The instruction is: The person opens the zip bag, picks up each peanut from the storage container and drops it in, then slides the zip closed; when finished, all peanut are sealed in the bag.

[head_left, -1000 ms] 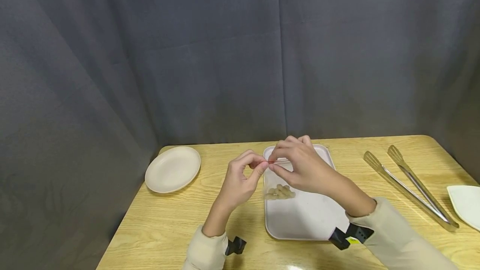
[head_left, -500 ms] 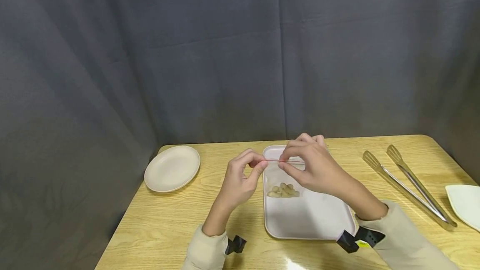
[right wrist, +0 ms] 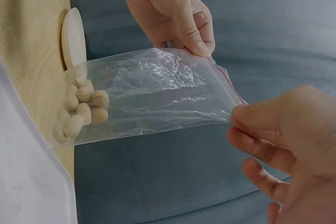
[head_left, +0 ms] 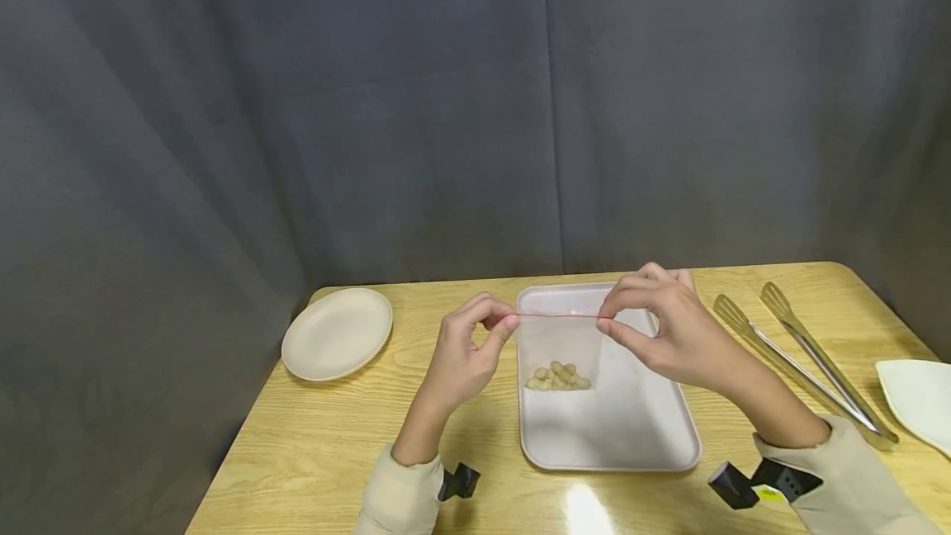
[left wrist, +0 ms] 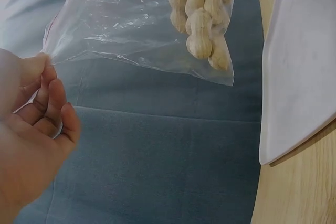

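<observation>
A clear zip bag (head_left: pixel 557 345) with a red seal line hangs between both hands, its top edge stretched straight. Several peanuts (left wrist: pixel 202 22) in their shells lie at the bottom of the bag. My left hand (head_left: pixel 466 349) pinches the bag's top left corner between thumb and forefinger. At the opposite top corner my right hand (head_left: pixel 672 329) pinches the bag the same way, as the right wrist view also shows. Below and behind the bag lies a pale rectangular tray (head_left: pixel 609 444) on the wooden table.
A beige round plate (head_left: pixel 338 334) sits at the table's left. On the right lie metal tongs (head_left: pixel 813 366), spread apart, with part of a white dish (head_left: pixel 921 403) beyond them. A dark curtain (head_left: pixel 446 106) hangs behind the table.
My right hand has moved right along the bag's top edge, from close beside my left hand to the far corner. My left hand has stayed nearly in place, still pinching its corner.
</observation>
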Demonstrator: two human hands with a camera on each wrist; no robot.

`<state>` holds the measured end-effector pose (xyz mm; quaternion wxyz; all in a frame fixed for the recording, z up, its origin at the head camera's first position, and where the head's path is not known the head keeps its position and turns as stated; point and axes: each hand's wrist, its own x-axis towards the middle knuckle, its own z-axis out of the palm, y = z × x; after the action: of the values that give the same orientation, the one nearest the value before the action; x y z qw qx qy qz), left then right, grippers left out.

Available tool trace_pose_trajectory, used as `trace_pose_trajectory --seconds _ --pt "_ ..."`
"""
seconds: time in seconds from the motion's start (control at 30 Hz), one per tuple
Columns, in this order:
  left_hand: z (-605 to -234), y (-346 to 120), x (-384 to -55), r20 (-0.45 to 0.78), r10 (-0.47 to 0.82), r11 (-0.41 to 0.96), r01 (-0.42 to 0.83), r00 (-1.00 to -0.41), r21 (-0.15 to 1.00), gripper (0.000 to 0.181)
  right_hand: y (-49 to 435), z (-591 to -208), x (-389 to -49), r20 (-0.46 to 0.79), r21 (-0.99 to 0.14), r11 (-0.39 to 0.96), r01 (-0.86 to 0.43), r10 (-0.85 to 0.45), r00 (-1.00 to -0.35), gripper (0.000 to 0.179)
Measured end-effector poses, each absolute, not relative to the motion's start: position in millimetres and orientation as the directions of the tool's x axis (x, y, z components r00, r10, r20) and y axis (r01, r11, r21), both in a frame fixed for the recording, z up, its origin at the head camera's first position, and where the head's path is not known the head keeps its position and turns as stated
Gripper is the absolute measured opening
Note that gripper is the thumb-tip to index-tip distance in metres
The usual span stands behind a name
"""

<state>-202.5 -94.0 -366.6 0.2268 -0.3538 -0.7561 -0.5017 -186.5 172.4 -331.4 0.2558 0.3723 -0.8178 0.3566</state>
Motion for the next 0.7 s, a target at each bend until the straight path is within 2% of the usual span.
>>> trace_pose_trajectory --seconds 0.2,0.33,0.53,0.7 --pt "-365 -98 -203 0.680 0.322 0.249 0.752 -0.659 0.611 0.007 171 -334 -188 0.692 -0.394 0.468 -0.791 -0.415 -0.590 0.024" --pt "-359 -113 -202 0.629 0.340 0.291 0.714 -0.699 0.637 0.006 158 -338 -192 0.685 -0.417 0.448 -0.791 -0.417 -0.598 0.023" --pt "-350 -155 -196 0.447 0.425 0.346 0.597 -0.787 0.724 0.008 126 -346 -191 0.673 -0.415 0.423 -0.805 -0.452 -0.585 0.018" --pt "-351 -191 -191 0.275 0.535 0.359 0.510 -0.799 0.782 0.011 101 -360 -187 0.631 -0.436 0.406 -0.803 -0.499 -0.595 0.013"
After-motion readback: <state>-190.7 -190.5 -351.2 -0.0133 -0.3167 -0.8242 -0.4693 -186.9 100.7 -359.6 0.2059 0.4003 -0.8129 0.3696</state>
